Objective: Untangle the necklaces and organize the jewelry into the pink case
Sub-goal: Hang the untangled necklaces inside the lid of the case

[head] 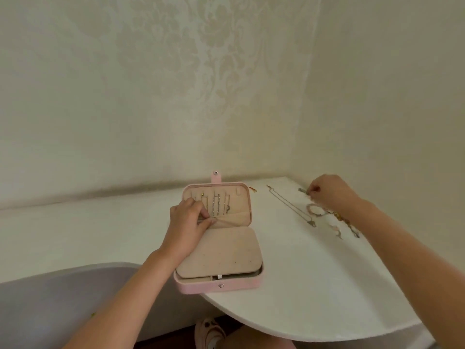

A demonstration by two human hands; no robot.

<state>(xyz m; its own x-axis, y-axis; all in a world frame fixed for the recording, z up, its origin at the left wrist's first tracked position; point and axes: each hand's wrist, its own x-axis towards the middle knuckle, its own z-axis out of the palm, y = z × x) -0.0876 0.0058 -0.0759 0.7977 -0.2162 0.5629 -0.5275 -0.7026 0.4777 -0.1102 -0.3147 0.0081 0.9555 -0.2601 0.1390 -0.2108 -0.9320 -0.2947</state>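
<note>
The pink case (239,285) lies open at the table's front edge, its lid upright with several chains (217,204) hung inside above a beige pouch (234,219). My left hand (187,220) pinches the pouch's left edge in the lid. A beige flap (221,255) covers the lower half. My right hand (329,191) pinches a small piece of jewelry (303,190) at the far right. A long thin necklace (289,206) lies stretched out on the table. Near my right wrist lie a bracelet (314,209) and a small heap of loose jewelry (347,226).
The white table (314,285) has a curved front edge and stands against patterned walls in a corner. A small orange item (253,189) lies beside the lid. A grey chair (50,298) is at lower left. A slippered foot (210,331) shows below.
</note>
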